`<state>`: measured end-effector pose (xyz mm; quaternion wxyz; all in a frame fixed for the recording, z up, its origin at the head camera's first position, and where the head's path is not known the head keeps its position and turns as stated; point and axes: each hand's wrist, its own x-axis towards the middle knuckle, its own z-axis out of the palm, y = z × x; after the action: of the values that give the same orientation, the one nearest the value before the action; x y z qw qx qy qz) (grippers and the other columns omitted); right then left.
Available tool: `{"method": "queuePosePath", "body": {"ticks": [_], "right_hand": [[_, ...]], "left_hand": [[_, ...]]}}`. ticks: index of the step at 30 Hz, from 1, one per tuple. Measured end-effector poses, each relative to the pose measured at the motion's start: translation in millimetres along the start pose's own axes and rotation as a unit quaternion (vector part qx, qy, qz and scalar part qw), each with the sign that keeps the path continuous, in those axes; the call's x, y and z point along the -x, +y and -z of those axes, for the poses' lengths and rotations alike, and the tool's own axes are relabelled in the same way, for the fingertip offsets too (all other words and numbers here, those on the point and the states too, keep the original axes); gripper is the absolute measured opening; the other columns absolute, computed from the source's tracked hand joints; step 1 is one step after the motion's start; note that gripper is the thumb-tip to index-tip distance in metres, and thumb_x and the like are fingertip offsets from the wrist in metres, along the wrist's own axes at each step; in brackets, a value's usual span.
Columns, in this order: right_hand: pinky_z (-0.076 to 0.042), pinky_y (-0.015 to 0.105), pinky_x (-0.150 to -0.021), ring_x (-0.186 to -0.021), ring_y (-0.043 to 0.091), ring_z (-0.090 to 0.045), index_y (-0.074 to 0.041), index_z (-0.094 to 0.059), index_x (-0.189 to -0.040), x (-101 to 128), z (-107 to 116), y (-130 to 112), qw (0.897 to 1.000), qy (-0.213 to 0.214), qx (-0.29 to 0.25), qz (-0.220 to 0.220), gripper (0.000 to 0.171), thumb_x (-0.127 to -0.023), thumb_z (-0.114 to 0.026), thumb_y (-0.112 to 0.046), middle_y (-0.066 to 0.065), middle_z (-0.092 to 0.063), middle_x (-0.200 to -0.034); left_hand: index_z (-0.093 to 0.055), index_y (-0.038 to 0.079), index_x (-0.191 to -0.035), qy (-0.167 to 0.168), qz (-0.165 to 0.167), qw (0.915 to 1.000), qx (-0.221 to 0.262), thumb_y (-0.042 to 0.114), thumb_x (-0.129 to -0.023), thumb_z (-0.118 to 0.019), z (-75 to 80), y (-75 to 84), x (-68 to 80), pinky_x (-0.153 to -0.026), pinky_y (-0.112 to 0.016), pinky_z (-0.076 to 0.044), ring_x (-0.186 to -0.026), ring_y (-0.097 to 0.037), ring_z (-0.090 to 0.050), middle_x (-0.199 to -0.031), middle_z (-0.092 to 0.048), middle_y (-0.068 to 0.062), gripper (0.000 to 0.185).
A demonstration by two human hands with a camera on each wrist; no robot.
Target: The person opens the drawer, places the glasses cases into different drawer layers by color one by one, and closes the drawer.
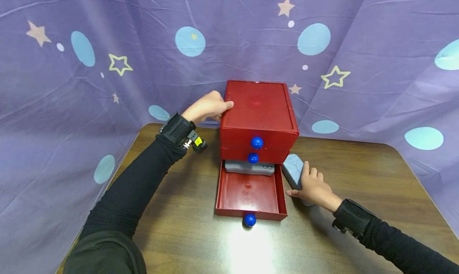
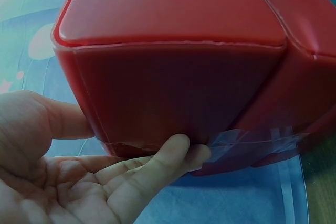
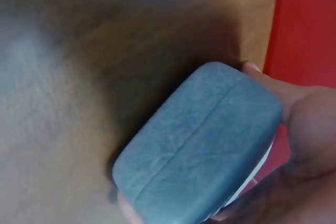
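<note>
A red drawer cabinet (image 1: 259, 110) with blue knobs stands at the back of the table. My left hand (image 1: 209, 105) grips its left edge, thumb at the top rim; the left wrist view shows the fingers around a corner of the red box (image 2: 168, 87). The bottom drawer (image 1: 247, 196) is pulled out. Inside, towards its back, lies a grey item (image 1: 249, 168) printed with a small pair of glasses, partly hidden under the drawer above. Right of the drawer, my right hand (image 1: 316, 189) holds a blue-grey glasses case (image 3: 194, 145) between thumb and fingers, close over the table.
The wooden table (image 1: 179, 226) reaches back to a purple curtain (image 1: 233, 34) with stars and dots. Two upper drawers, with a blue knob (image 1: 257, 142) on the top one, are pushed in. The open drawer's front wall (image 1: 229, 213) juts towards me.
</note>
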<state>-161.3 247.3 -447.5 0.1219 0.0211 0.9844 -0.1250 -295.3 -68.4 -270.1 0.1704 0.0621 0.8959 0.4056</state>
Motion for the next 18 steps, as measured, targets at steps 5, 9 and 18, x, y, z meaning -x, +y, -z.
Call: {"method": "queuePosePath", "body": {"ticks": [5, 9, 18], "right_hand": [[-0.051, 0.068, -0.081, -0.116, 0.062, -0.046, 0.015, -0.018, -0.149, -0.7, 10.8, 3.7, 1.000, 0.001, 0.015, 0.021, 0.116, -0.076, -0.088, -0.041, 0.044, -0.044, -0.126], [-0.053, 0.064, -0.073, -0.113, 0.060, -0.048, 0.009, -0.022, -0.148, -2.0, 19.5, 5.6, 0.999, -0.008, 0.026, 0.024, 0.110, -0.075, -0.088, -0.039, 0.040, -0.048, -0.120], [-0.052, 0.066, -0.075, -0.118, 0.062, -0.047, 0.008, -0.027, -0.149, -9.1, 37.6, 9.2, 0.996, -0.049, 0.055, 0.043, 0.105, -0.074, -0.087, -0.035, 0.041, -0.051, -0.126]], "left_hand": [[-0.042, 0.015, -0.061, 0.002, -0.001, 1.0000, 0.000, 0.027, -0.104, -0.055, 0.1, -0.3, -0.3, -0.057, -0.022, -0.045, -0.055, -0.010, -0.048, -0.059, -0.040, 0.004, 0.046], [-0.045, 0.014, -0.064, 0.007, -0.004, 0.9999, -0.009, 0.027, -0.104, -0.056, -0.6, -0.5, -1.1, -0.062, -0.024, -0.049, -0.056, -0.010, -0.053, -0.062, -0.043, 0.003, 0.043], [-0.049, 0.011, -0.069, 0.014, -0.001, 0.9997, -0.018, 0.027, -0.104, -0.055, -2.0, -0.8, -2.2, -0.065, -0.025, -0.052, -0.054, -0.010, -0.055, -0.062, -0.044, 0.003, 0.039]]}}
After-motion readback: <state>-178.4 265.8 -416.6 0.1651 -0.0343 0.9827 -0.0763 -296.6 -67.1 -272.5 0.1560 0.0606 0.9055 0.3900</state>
